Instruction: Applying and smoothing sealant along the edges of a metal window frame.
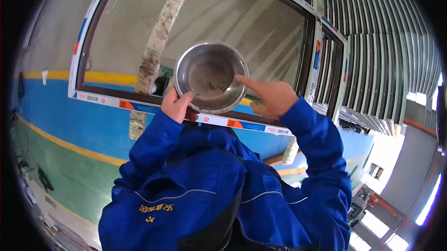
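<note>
The left hand [176, 105] grips the steel bowl [209, 68] by its near-left rim; the right hand [274, 98], thumb and index finger parted, points at the bowl's right side. Beneath the bowl spreads a rectangular frame [251, 126]; stacked strips [372, 64] stand well right of the bowl.

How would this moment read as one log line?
left hand: holding metal bowl | right hand: index finger extended over bowl's right side | bowl: dark specks inside
</note>
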Demonstrator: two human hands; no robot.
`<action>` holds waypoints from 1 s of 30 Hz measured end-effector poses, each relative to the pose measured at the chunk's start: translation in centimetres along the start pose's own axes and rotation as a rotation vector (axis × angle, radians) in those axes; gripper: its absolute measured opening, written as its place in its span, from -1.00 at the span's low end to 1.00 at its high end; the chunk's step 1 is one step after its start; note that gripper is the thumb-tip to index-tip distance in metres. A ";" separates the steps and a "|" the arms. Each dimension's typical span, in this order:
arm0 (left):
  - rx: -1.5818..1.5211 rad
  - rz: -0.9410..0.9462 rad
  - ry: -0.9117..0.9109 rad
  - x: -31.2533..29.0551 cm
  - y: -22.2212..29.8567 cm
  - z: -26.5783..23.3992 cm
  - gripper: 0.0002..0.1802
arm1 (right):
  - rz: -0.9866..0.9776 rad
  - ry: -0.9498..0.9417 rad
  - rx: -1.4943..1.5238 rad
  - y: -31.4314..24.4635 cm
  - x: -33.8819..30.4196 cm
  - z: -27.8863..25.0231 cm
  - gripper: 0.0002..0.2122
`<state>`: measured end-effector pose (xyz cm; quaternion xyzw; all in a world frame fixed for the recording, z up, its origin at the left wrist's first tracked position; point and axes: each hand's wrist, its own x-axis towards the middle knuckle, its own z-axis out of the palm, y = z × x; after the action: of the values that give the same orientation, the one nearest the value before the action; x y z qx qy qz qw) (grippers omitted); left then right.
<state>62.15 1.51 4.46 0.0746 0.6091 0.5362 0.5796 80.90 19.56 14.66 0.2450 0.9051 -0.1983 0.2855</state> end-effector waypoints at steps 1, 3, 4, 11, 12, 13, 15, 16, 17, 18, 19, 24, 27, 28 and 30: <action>0.072 0.078 -0.009 0.0 -0.2 -0.1 -0.69 | -0.111 0.073 -0.043 0.8 1.0 1.1 -0.26; 0.150 0.170 -0.036 0.3 -0.5 0.0 -0.69 | -0.074 0.010 -0.097 0.9 2.6 1.3 -0.25; 0.120 0.110 -0.041 0.1 -0.4 0.3 -0.69 | -0.053 -0.077 -0.151 0.7 3.1 1.4 -0.23; 0.052 0.100 -0.139 1.1 0.6 2.5 -0.66 | 0.014 -0.115 -0.211 1.8 2.1 1.2 -0.32; 0.047 0.086 -0.131 1.3 0.5 2.7 -0.66 | 0.039 -0.096 -0.214 2.1 1.6 0.8 -0.32; 0.046 0.067 -0.144 1.9 -0.1 2.1 -0.65 | 0.031 -0.058 -0.151 2.2 1.1 0.4 -0.32; 0.053 0.052 -0.136 2.1 0.4 2.6 -0.66 | 0.012 0.069 -0.044 3.9 0.1 0.6 -0.31; 0.055 0.031 -0.137 2.4 0.5 2.8 -0.66 | 0.029 0.084 -0.044 4.8 -0.5 0.2 -0.31; 0.050 0.037 -0.139 2.6 0.7 3.0 -0.67 | 0.115 0.185 0.052 5.8 -0.9 -0.3 -0.30; 0.094 0.071 -0.115 2.8 1.0 3.2 -0.67 | 0.194 0.286 0.150 6.7 -1.0 -0.8 -0.29; 0.119 0.137 -0.124 3.4 0.6 3.3 -0.67 | 0.343 0.257 0.154 8.2 -0.7 -1.5 -0.28; 0.079 0.032 -0.046 3.5 1.6 4.7 -0.67 | 0.673 0.484 0.189 19.3 6.7 1.2 -0.16; 0.085 0.003 0.031 3.9 1.6 5.2 -0.68 | 0.859 0.482 0.234 26.3 12.1 1.9 -0.09; 0.088 0.002 0.038 4.0 1.8 5.5 -0.68 | 0.937 0.513 0.252 28.2 13.6 2.0 -0.07; 0.052 0.002 0.110 4.1 1.8 5.8 -0.67 | 0.966 0.519 0.320 30.9 16.0 0.9 -0.09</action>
<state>64.45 8.42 4.65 0.0606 0.6538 0.5240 0.5425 87.03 49.13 -2.59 0.7118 0.6896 -0.1130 0.0715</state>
